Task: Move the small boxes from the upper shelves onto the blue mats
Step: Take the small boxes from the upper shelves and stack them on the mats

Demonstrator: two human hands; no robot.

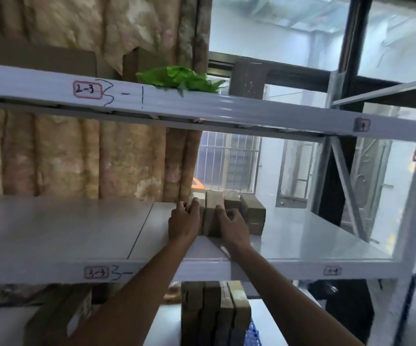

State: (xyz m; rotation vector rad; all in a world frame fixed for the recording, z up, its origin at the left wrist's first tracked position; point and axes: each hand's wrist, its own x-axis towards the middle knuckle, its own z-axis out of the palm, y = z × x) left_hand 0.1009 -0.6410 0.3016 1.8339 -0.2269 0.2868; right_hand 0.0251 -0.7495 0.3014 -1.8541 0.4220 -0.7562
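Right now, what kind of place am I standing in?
Probably a storeroom or small warehouse: white metal shelving with handwritten location labels, small brown boxes under both hands, and more boxes stacked on the shelf below.

A single view was given, taken from a wide-angle camera worn on the person's head. It was aimed forward and slightly upward into a white metal rack, close enough that the middle shelf [77,228] filled the width of the frame. The upper shelf beam [202,106] was seen from just below, and a lower level was caught at the near bottom edge. A window was framed far right. Straight lines were bowed towards the edges.
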